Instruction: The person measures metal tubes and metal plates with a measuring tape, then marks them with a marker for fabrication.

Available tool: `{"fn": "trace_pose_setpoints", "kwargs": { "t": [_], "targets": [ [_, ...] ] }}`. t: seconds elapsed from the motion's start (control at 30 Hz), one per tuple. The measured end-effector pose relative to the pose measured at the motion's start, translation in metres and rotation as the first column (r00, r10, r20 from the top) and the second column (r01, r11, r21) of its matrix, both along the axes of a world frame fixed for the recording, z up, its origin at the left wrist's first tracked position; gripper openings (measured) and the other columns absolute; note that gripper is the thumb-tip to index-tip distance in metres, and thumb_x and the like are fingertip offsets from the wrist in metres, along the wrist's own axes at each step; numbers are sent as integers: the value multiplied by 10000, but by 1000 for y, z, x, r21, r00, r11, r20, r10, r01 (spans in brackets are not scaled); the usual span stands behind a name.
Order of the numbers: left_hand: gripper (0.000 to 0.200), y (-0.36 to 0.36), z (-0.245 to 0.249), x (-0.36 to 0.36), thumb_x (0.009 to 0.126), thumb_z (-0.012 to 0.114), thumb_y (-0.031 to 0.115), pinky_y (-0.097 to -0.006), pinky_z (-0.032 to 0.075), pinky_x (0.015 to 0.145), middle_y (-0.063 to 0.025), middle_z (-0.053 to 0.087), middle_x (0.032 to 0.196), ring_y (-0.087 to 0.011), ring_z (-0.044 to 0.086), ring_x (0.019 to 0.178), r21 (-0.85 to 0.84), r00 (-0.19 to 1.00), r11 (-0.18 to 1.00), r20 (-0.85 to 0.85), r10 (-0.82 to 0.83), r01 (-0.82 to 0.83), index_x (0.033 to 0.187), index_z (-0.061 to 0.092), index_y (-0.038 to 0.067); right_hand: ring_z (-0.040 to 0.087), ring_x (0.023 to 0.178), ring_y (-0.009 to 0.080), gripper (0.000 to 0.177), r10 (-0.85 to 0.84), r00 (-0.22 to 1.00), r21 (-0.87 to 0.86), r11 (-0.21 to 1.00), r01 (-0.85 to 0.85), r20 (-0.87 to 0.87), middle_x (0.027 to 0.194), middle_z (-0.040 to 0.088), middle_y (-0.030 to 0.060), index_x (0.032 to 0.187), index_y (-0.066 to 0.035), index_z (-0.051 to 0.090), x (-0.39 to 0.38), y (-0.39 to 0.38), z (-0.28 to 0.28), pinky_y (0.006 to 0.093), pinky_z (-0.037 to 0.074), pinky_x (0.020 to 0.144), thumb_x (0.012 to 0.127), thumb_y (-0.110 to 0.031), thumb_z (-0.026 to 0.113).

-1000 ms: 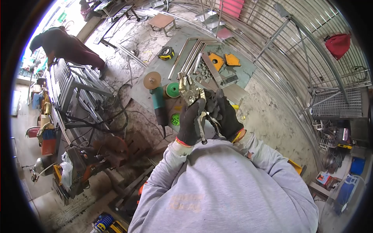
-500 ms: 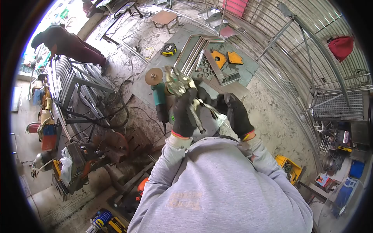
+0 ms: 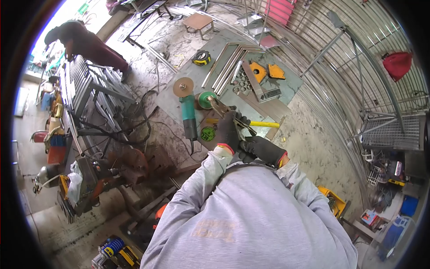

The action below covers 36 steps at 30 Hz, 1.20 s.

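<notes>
My left hand (image 3: 227, 131), in a dark glove with a red and yellow cuff, is closed around metal locking pliers (image 3: 218, 107). Their jaw end points away from me, and the handles come out toward my right hand. My right hand (image 3: 265, 150), gloved alike, has its fingers curled just below the handle ends, close to my left wrist; whatever is in them is hidden. Beyond the jaws lies a green round-faced object (image 3: 206, 100), partly covered. A teal angle grinder (image 3: 188, 112) with a brown disc (image 3: 183, 87) lies to the left. Behind my hands is a yellow strip (image 3: 264, 124).
On the metal sheet (image 3: 224, 40) lie a tape measure (image 3: 201, 58), bent metal rods (image 3: 230, 67), rings (image 3: 242, 85) and orange magnetic squares (image 3: 276, 71). A cut-off machine (image 3: 89, 179) stands left. Another person (image 3: 85, 42) bends over metal frames (image 3: 89, 85). Long bars line the right.
The pliers have swung lower and turned, showing the green round object and yellow strip. My right hand has moved in and down toward my left wrist.
</notes>
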<state>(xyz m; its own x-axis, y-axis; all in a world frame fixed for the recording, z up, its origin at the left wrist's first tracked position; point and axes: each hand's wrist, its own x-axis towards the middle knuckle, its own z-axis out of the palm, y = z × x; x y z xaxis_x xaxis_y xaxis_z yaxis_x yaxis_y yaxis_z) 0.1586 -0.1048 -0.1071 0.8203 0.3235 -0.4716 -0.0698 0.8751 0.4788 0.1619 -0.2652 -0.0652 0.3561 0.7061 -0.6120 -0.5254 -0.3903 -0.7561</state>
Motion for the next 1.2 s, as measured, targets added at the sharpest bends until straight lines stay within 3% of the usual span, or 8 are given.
{"fn": "trace_pose_setpoints", "kwargs": {
  "t": [0.17, 0.23, 0.43, 0.57, 0.63, 0.73, 0.97, 1.2],
  "targets": [
    [180, -13, -27, -9, 992, 619, 164, -403, 616, 707, -97, 633, 842, -243, 677, 699, 100, 961, 995, -277, -1, 30, 1088, 602, 13, 721, 703, 234, 368, 145, 987, -322, 940, -114, 74, 850, 756, 125, 1073, -17, 755, -4, 0, -11, 380, 581, 681, 1031, -364, 637],
    [193, -16, -33, -13, 992, 621, 165, -392, 610, 700, -95, 638, 843, -238, 675, 691, 86, 944, 995, -330, -8, 39, 1101, 606, 6, 750, 832, 369, 390, 432, 696, -498, 859, -124, 573, 918, 775, 201, 1034, -71, 804, -9, 0, -16, 469, 586, 770, 954, -427, 666],
    [198, -24, -33, -19, 977, 657, 190, -404, 606, 724, -115, 687, 862, -267, 732, 763, 285, 969, 951, -242, -46, 117, 1035, 635, 1, 728, 965, 422, 445, 504, 706, -700, 714, -15, 498, 1033, 762, 224, 1031, -99, 818, -24, 10, 14, 516, 564, 851, 887, -503, 699],
    [231, -17, -33, -19, 974, 648, 230, -383, 595, 673, -102, 686, 839, -263, 740, 762, 257, 975, 955, -199, -101, 151, 1032, 635, 7, 749, 888, 358, 414, 363, 734, -526, 851, -10, 574, 977, 784, 180, 1119, -71, 793, -28, -14, -19, 444, 577, 817, 955, -439, 701],
    [242, -12, -30, -20, 971, 647, 243, -373, 590, 654, -97, 685, 837, -264, 741, 759, 264, 970, 944, -194, -149, 198, 1032, 634, 9, 719, 822, 217, 396, 188, 936, -201, 971, -131, 299, 916, 772, 94, 1215, -23, 742, -26, -21, -25, 338, 569, 783, 1033, -369, 678],
    [299, -7, -10, -20, 988, 616, 122, -361, 600, 653, -88, 640, 867, -230, 684, 687, 197, 979, 971, -175, -101, 135, 1247, 584, -25, 643, 803, 109, 398, 47, 873, 48, 996, -80, 485, 901, 737, 36, 1276, 13, 695, -33, -33, -34, 271, 535, 750, 1076, -328, 651],
    [240, -2, -13, -17, 981, 612, 109, -412, 642, 691, -93, 645, 842, -251, 703, 676, 205, 999, 978, -27, -26, 31, 1178, 591, -27, 649, 792, 124, 335, -69, 987, -49, 996, 77, 148, 895, 743, 22, 1135, 14, 761, -29, -18, -36, 302, 546, 764, 1047, -303, 698],
    [250, 3, 2, -16, 982, 593, 113, -403, 636, 710, -87, 634, 836, -234, 702, 709, 266, 1000, 964, 20, -7, 1, 1174, 583, -47, 748, 885, 304, 365, 57, 759, -268, 950, 157, 649, 921, 775, 172, 1017, -40, 806, -36, 1, 8, 401, 566, 795, 909, -389, 812]
  ]
}}
